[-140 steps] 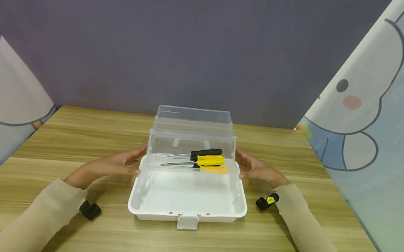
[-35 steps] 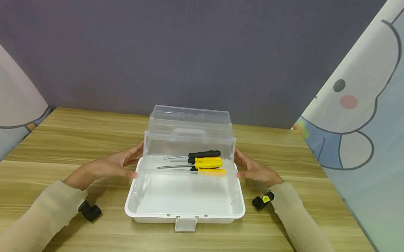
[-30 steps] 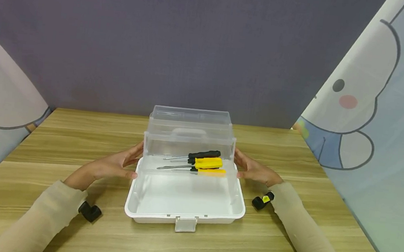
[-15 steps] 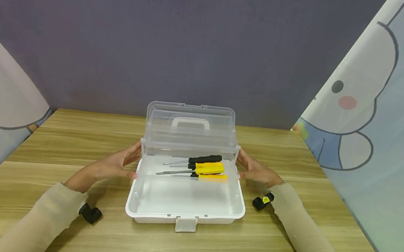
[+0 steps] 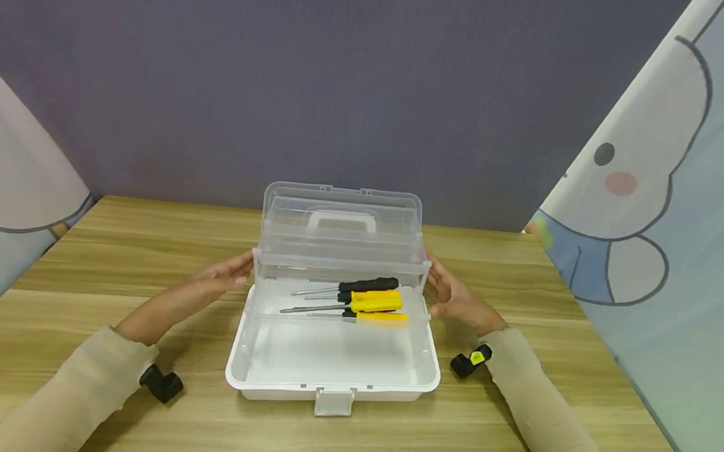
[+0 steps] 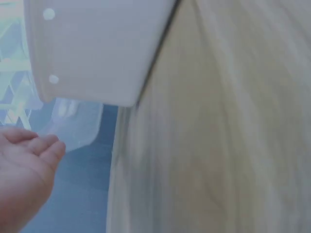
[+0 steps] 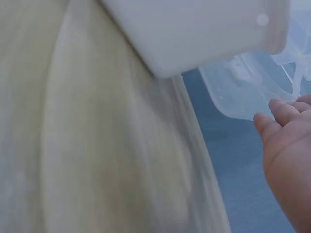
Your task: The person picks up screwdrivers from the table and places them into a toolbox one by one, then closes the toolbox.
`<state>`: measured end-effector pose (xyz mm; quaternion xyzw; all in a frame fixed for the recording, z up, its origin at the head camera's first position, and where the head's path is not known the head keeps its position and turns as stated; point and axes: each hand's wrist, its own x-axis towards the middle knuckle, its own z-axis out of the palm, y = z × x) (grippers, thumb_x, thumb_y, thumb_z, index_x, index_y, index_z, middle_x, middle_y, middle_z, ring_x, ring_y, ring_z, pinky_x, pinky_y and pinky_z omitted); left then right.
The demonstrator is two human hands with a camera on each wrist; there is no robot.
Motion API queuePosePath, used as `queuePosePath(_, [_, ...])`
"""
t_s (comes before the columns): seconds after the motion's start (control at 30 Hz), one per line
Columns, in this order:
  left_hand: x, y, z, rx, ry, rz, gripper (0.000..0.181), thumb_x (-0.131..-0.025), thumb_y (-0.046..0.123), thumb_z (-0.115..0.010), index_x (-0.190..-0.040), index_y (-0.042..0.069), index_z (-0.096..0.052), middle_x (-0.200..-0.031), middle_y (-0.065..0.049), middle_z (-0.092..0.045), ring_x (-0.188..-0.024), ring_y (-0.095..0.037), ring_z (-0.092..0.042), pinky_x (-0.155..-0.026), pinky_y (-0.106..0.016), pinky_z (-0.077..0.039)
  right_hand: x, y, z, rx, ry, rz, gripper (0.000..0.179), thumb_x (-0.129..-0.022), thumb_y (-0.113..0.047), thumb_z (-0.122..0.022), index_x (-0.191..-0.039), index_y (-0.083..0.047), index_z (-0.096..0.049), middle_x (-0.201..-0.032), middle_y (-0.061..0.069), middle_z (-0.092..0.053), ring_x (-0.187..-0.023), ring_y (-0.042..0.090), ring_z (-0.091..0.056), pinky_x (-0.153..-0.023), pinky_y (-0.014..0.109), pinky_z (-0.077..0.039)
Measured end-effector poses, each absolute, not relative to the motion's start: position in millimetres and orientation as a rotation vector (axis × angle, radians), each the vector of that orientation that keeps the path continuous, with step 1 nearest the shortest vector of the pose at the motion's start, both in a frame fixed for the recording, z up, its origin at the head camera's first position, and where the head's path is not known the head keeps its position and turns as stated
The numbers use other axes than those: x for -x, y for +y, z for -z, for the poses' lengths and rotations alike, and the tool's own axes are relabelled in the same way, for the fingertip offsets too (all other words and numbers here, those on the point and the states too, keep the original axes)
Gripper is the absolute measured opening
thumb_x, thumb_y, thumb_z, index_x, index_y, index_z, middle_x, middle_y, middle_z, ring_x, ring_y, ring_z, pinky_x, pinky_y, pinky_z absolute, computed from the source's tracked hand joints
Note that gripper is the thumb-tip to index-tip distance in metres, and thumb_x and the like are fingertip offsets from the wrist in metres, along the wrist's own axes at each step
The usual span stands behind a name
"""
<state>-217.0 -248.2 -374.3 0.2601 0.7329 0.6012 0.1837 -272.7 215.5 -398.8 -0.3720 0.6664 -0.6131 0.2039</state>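
A white plastic toolbox (image 5: 332, 395) stands on the wooden table, its translucent lid (image 5: 339, 244) raised at the back. Several screwdrivers lie in its rear part behind a see-through tray wall: one black-handled (image 5: 369, 285), one yellow (image 5: 377, 301), one orange-yellow (image 5: 382, 319). My left hand (image 5: 201, 290) is at the box's left rear corner, fingers extended; the left wrist view shows the palm near the lid edge. At the right rear corner, my right hand (image 5: 462, 305) has its fingers beside the lid. Whether either hand touches the box cannot be told.
A white latch (image 5: 333, 403) hangs at the box's front. Wooden tabletop (image 5: 340, 449) extends on both sides. Behind rises a dark grey panel (image 5: 348, 94), with cartoon-printed curtains (image 5: 640, 194) at the sides. Each sleeve carries a black wrist camera (image 5: 161, 383).
The lid has tipped further back, showing its top edge and handle, and the screwdrivers sit slightly lower in view. My left thumb has left the box rim; my right fingers have shifted slightly.
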Motion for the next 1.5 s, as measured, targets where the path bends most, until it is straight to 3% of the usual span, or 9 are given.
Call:
queuePosePath(0.17, [213.0, -243.2, 364.9, -0.621, 2.114, -1.689, 0.064, -0.102, 0.025, -0.037, -0.149, -0.003, -0.005, -0.156, -0.021, -0.008, -0.141, -0.039, -0.003, -0.108, -0.064, 0.001, 273.7, 213.5, 394.4, 1.056, 1.852, 1.750, 0.098, -0.087, -0.062, -0.050, -0.152, -0.013, 0.005, -0.158, 0.013, 0.006, -0.144, 0.029, -0.001, -0.115, 0.029, -0.014])
queuePosePath(0.3, [209.7, -238.0, 356.5, -0.532, 2.154, -1.659, 0.064, -0.103, 0.033, -0.034, -0.150, 0.000, -0.006, -0.157, -0.015, -0.006, -0.142, -0.035, -0.001, -0.109, -0.063, -0.001, 272.1, 209.8, 386.1, 1.047, 1.847, 1.758, 0.091, -0.091, -0.064, -0.036, -0.152, -0.010, 0.005, -0.157, 0.017, 0.004, -0.143, 0.033, -0.001, -0.115, 0.029, -0.015])
queuePosePath(0.5, [205.5, -228.9, 342.7, -0.261, 2.259, -1.531, 0.078, -0.095, 0.058, -0.037, -0.153, 0.015, -0.006, -0.158, -0.001, -0.007, -0.144, -0.030, 0.000, -0.107, -0.066, -0.003, 265.7, 201.0, 369.2, 0.904, 1.861, 1.822, 0.093, -0.092, -0.061, -0.038, -0.150, -0.001, 0.003, -0.156, 0.022, 0.001, -0.141, 0.039, -0.004, -0.113, 0.027, -0.021])
queuePosePath(0.57, [206.4, -225.4, 339.5, -0.267, 2.256, -1.554, 0.079, -0.096, 0.059, -0.034, -0.153, 0.012, -0.006, -0.158, -0.003, -0.007, -0.144, -0.030, 0.000, -0.109, -0.063, -0.003, 263.7, 196.8, 363.5, 0.843, 1.886, 1.855, 0.094, -0.093, -0.060, -0.039, -0.149, 0.004, 0.000, -0.155, 0.024, -0.002, -0.141, 0.041, -0.007, -0.110, 0.024, -0.027])
queuePosePath(0.73, [211.7, -217.3, 333.9, -0.451, 2.144, -1.773, 0.071, -0.103, 0.042, -0.028, -0.145, -0.012, -0.013, -0.155, -0.024, -0.005, -0.143, -0.036, -0.001, -0.114, -0.052, -0.006, 260.9, 186.5, 350.6, 0.751, 1.893, 1.943, 0.091, -0.094, -0.053, -0.047, -0.144, 0.015, -0.012, -0.153, 0.028, -0.008, -0.138, 0.043, -0.013, -0.103, 0.021, -0.037])
queuePosePath(0.83, [212.1, -215.7, 330.4, -0.432, 2.105, -1.825, 0.073, -0.102, 0.041, -0.031, -0.143, -0.017, -0.014, -0.155, -0.025, -0.001, -0.143, -0.036, 0.000, -0.114, -0.050, -0.006, 260.1, 184.6, 346.3, 0.719, 1.881, 1.958, 0.089, -0.094, -0.050, -0.050, -0.142, 0.017, -0.016, -0.154, 0.027, -0.008, -0.139, 0.040, -0.016, -0.101, 0.021, -0.039])
queuePosePath(1.1, [216.1, -211.6, 328.6, -0.396, 2.026, -1.908, 0.067, -0.102, 0.034, -0.037, -0.143, -0.016, -0.016, -0.154, -0.025, -0.009, -0.143, -0.034, -0.005, -0.116, -0.047, -0.005, 264.6, 185.2, 343.6, 0.656, 1.859, 1.957, 0.065, -0.099, -0.030, -0.044, -0.142, 0.015, -0.023, -0.151, 0.027, -0.020, -0.123, 0.013, -0.044, -0.106, 0.031, -0.036])
queuePosePath(1.33, [218.4, -207.6, 328.6, -0.328, 1.986, -1.928, 0.071, -0.101, 0.032, -0.039, -0.145, -0.012, -0.005, -0.153, -0.027, -0.008, -0.142, -0.037, -0.007, -0.115, -0.049, -0.005, 266.9, 185.4, 341.1, 0.621, 1.802, 1.959, 0.072, -0.094, -0.024, -0.051, -0.145, 0.011, -0.015, -0.153, 0.026, -0.014, -0.119, 0.008, -0.044, -0.098, 0.024, -0.040])
queuePosePath(1.5, [220.8, -208.2, 327.7, -0.374, 1.991, -1.924, 0.065, -0.101, 0.026, -0.038, -0.145, -0.013, -0.010, -0.151, -0.028, -0.015, -0.140, -0.038, -0.012, -0.115, -0.051, -0.007, 267.2, 185.8, 340.1, 0.637, 1.826, 1.944, 0.073, -0.093, -0.022, -0.049, -0.146, 0.012, -0.011, -0.152, 0.029, -0.014, -0.118, 0.007, -0.045, -0.097, 0.022, -0.040])
